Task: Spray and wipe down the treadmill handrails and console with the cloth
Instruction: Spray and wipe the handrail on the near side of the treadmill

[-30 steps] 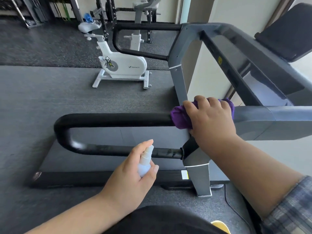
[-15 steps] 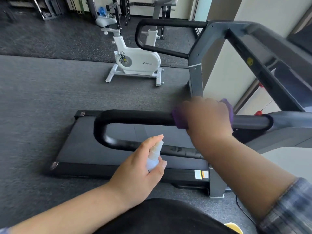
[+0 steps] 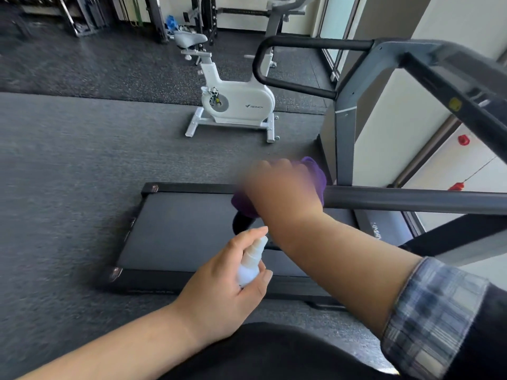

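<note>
The right hand [image 3: 282, 187] grips the purple cloth [image 3: 315, 174], wrapped over the near handrail [image 3: 411, 200] close to its rounded end. The hand is blurred, so how its fingers lie around the bar cannot be told exactly, but the cloth shows on both sides of it and under it. The left hand [image 3: 225, 283] grips the small white spray bottle [image 3: 251, 263], with a finger resting near the nozzle top, held low, in front of the deck [image 3: 175, 229] and just beside the right forearm.

The step in hand looks like wiping along the near handrail. To do it well, keep the cloth folded fully around the bar so top, sides and underside are all covered in one pass, and carry it right round the curved end and onto the lower return bar. Press firmly and evenly; a loose grip would let the cloth bunch and skip. Aim the bottle at the cloth or rail, not the belt.

The far handrail [image 3: 315, 42] and the console side at the right edge appear untouched as yet, so I judge much of the task remains.
</note>
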